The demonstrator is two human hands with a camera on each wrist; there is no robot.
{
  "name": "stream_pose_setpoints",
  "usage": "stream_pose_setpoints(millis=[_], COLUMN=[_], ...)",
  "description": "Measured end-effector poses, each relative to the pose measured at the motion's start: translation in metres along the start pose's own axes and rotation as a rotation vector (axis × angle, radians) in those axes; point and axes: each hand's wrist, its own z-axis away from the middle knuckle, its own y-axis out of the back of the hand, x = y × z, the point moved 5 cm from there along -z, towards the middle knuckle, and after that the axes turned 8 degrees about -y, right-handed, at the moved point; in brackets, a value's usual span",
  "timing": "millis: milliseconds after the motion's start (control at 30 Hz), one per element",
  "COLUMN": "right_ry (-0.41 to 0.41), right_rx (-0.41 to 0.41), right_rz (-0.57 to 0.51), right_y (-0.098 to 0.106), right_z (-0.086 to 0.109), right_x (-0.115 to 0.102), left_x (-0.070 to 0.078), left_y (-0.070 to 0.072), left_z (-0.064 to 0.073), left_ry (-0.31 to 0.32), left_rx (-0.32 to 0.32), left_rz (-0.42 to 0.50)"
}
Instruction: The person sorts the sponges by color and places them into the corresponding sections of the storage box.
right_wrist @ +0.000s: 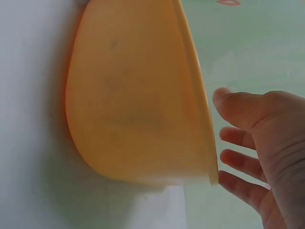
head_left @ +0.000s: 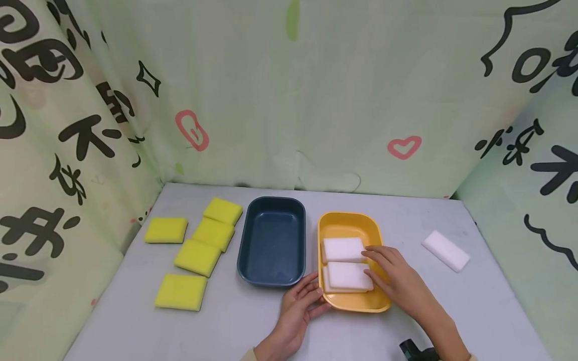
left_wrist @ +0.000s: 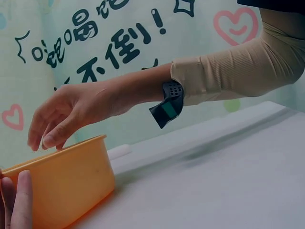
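Note:
A yellow-orange plastic tub (head_left: 356, 302) stands on the table, with several white sponge blocks (head_left: 344, 249) inside, some stacked. My left hand (head_left: 299, 310) touches the tub's near left side from outside; in the left wrist view its straight fingers (left_wrist: 23, 202) lie against the wall. Over the tub's right rim reaches my right hand (head_left: 396, 276), its fingertips at the right ends of the white blocks. Seen in the right wrist view, the right hand's thumb (right_wrist: 238, 106) and fingers are spread apart, with nothing visible between them. The tub wall hides the blocks in both wrist views.
Left of the tub stands a dark blue tub (head_left: 273, 240). Several yellow sponge blocks (head_left: 180, 292) lie at the table's left, some overlapping. Another white block (head_left: 446, 250) rests on the table (head_left: 253, 326) to the right. Printed curtains (head_left: 293, 100) surround the table. A dark device (left_wrist: 170, 107) is strapped to the right wrist.

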Motion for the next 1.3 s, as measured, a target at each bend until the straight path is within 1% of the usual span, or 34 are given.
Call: stream_pose_setpoints(millis=[100,300,467,567,800,1000,1133,1300], right_ry=[-0.036,-0.117,-0.201,-0.247,-0.363,-0.465,-0.488,-0.477], right_rx=[0.003,-0.022,0.010,0.015,-0.047,-0.111,-0.113,-0.102], right_rz=[-0.004,0.014,-0.006,-0.008,0.022,0.051,0.091,0.136], right_y=[0.005,0.010,0.014,0.015,0.015,0.012,0.013,0.016], right_z=[0.000,0.005,0.009,0.011,0.016,0.024,0.027,0.028], right_x=[0.007,0.026,0.052,0.068,0.105,0.132,0.147,0.164], left_x=[0.000,0.000,0.001,0.002,0.002,0.000,0.000,0.000], left_y=[0.000,0.000,0.000,0.000,0.001,0.000,-0.001,-0.001], left_z=[0.000,0.000,0.001,0.000,0.000,0.000,0.000,-0.001], left_ry=[-0.002,-0.004,-0.007,-0.008,-0.018,-0.017,-0.014,-0.013], left_rx=[-0.002,-0.002,-0.002,-0.005,-0.005,-0.011,-0.011,-0.009], left_rz=[0.001,0.003,0.004,0.004,0.006,0.006,0.006,0.009])
